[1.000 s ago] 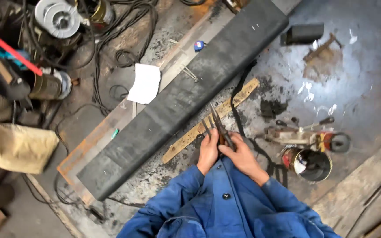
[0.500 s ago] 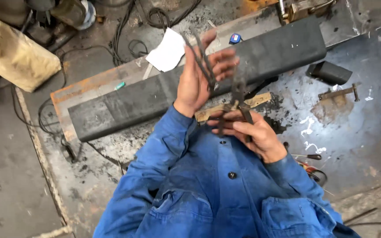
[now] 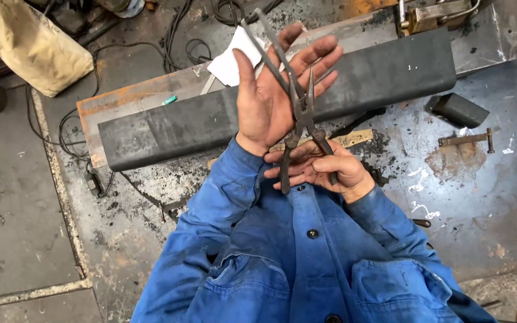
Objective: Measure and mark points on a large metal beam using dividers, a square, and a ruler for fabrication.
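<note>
Left hand (image 3: pixel 270 98) spread open, palm against thin metal rods (image 3: pixel 268 42) | right hand (image 3: pixel 324 170) gripping pliers (image 3: pixel 302 122) handles

A stained steel floor plate (image 3: pixel 486 197) carries a long dark steel bar (image 3: pixel 210 122) lying across it. A small dark block (image 3: pixel 457 109) and a rusty bolt (image 3: pixel 467 139) lie to the right, a white paper (image 3: pixel 230 63) at the far side.

The 2 hands meet above the dark steel bar (image 3: pixel 210 125): the left hand (image 3: pixel 270 96) is raised behind the right hand (image 3: pixel 324 170), which grips the pliers (image 3: pixel 303 128) between them.
</note>
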